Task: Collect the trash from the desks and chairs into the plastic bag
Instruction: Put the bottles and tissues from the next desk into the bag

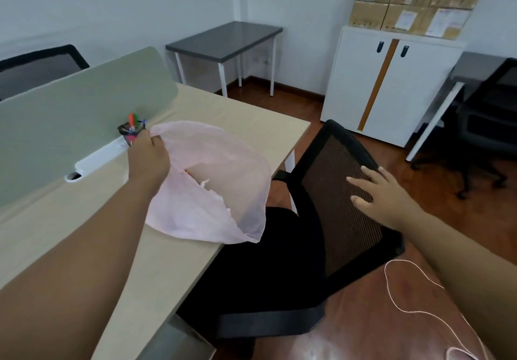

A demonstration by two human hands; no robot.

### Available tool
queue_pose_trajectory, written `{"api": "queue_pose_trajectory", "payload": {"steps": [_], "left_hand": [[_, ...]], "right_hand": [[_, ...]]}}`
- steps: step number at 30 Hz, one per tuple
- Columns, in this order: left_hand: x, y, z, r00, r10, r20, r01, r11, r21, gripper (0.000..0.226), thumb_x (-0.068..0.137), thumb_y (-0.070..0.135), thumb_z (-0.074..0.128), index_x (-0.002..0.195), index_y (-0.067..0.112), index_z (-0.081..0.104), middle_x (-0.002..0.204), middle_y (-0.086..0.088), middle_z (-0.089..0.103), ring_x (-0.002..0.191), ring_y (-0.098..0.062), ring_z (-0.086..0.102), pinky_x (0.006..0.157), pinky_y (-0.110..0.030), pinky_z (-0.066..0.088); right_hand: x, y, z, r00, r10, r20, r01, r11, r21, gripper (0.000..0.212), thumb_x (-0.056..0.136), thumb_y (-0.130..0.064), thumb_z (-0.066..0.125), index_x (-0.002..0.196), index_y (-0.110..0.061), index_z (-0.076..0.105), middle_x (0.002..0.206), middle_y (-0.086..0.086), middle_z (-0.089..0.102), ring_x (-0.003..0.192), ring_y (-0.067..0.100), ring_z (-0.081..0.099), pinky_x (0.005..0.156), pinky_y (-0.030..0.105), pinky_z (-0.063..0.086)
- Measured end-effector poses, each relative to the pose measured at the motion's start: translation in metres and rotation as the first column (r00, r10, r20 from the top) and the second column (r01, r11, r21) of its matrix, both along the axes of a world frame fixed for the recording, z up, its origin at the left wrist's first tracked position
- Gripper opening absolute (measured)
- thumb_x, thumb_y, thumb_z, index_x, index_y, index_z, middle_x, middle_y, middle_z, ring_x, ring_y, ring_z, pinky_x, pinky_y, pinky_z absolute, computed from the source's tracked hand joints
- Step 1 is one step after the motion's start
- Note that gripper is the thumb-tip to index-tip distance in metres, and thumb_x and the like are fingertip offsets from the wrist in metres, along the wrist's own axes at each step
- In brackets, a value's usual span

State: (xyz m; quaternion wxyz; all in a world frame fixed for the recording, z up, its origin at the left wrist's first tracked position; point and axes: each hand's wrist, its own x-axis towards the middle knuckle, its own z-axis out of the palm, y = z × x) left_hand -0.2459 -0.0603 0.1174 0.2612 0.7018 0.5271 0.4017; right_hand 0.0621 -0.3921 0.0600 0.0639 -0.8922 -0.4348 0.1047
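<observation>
Holding the pink plastic bag (212,189) by its rim in my left hand (149,154) at the desk (84,236) edge, my flat, open right hand (383,194) rests on the chair back (344,200).

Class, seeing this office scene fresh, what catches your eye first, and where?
The pale pink plastic bag lies on the beige desk, its rim gripped by the left hand. To its right, the right hand rests open on the black mesh chair back.

Plastic bag (212,169) contents indistinct; carton labels (405,20) unreadable.
</observation>
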Motion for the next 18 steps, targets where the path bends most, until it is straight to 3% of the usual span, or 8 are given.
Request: {"api": "queue_pose_trajectory", "payload": {"steps": [2, 4, 7, 12, 15, 18], "left_hand": [[0.001, 0.001, 0.0, 1.0, 0.003, -0.014, -0.003, 1.0, 0.004, 0.035, 0.101, 0.021, 0.031, 0.12, 0.003, 0.055, 0.121, -0.023, 0.058, 0.108, -0.037, 0.054, 0.086, -0.038, 0.041], [-0.001, 0.006, 0.001, 1.0, -0.001, -0.012, 0.001, 1.0, 0.008, 0.038, 0.102, 0.026, 0.03, 0.119, 0.004, 0.056, 0.12, -0.022, 0.059, 0.107, -0.037, 0.054, 0.086, -0.039, 0.041], [-0.007, 0.009, 0.003, 1.0, 0.0, -0.03, 0.001, 1.0, 0.016, 0.038, 0.103, 0.028, 0.031, 0.111, 0.001, 0.056, 0.115, -0.023, 0.06, 0.104, -0.037, 0.054, 0.079, -0.035, 0.037], [-0.006, -0.001, -0.004, 0.999, 0.0, -0.051, 0.0, 1.0, 0.007, 0.033, 0.101, 0.018, 0.032, 0.114, -0.001, 0.055, 0.116, -0.025, 0.059, 0.106, -0.039, 0.054, 0.086, -0.04, 0.041], [-0.006, -0.005, -0.008, 0.996, -0.003, -0.085, 0.003, 1.0, 0.002, 0.031, 0.1, 0.016, 0.032, 0.11, -0.004, 0.053, 0.113, -0.028, 0.059, 0.103, -0.041, 0.054, 0.082, -0.041, 0.041], [-0.012, -0.001, -0.006, 0.993, -0.009, -0.121, 0.01, 1.0, 0.011, 0.035, 0.1, 0.018, 0.032, 0.119, -0.003, 0.053, 0.115, -0.026, 0.06, 0.106, -0.041, 0.054, 0.085, -0.041, 0.041]], "right_hand": [[-0.001, -0.025, -0.022, 0.994, -0.014, -0.109, 0.01, 0.999, -0.038, 0.05, 0.098, -0.045, 0.044, 0.146, -0.041, 0.032, 0.162, -0.005, 0.004, 0.142, 0.02, -0.027, 0.119, 0.046, 0.001], [-0.009, -0.032, -0.037, 0.993, -0.009, -0.117, 0.015, 0.999, 0.046, 0.045, 0.099, -0.041, 0.043, 0.144, -0.036, 0.04, 0.162, -0.006, 0.008, 0.14, 0.017, -0.033, 0.119, 0.044, 0.003], [-0.023, -0.027, -0.04, 0.992, -0.055, -0.116, 0.074, 0.982, 0.171, 0.043, 0.099, -0.041, 0.042, 0.14, -0.03, 0.049, 0.161, -0.003, 0.017, 0.144, 0.015, -0.027, 0.119, 0.046, 0.004], [-0.059, -0.009, -0.041, 0.994, -0.068, -0.085, 0.085, 0.972, 0.219, 0.038, 0.099, -0.042, 0.039, 0.126, -0.031, 0.062, 0.155, -0.005, 0.034, 0.148, 0.014, -0.013, 0.118, 0.047, -0.007], [-0.089, 0.005, -0.039, 0.998, -0.05, -0.045, 0.057, 0.984, 0.17, 0.039, 0.099, -0.042, 0.033, 0.117, -0.038, 0.067, 0.148, -0.013, 0.043, 0.149, 0.013, -0.004, 0.117, 0.05, -0.012], [-0.127, 0.026, -0.043, 0.999, -0.023, 0.038, 0.019, 0.994, 0.108, 0.045, 0.096, -0.042, 0.028, 0.106, -0.038, 0.072, 0.135, -0.019, 0.056, 0.149, 0.014, 0.009, 0.114, 0.051, -0.018]]}}
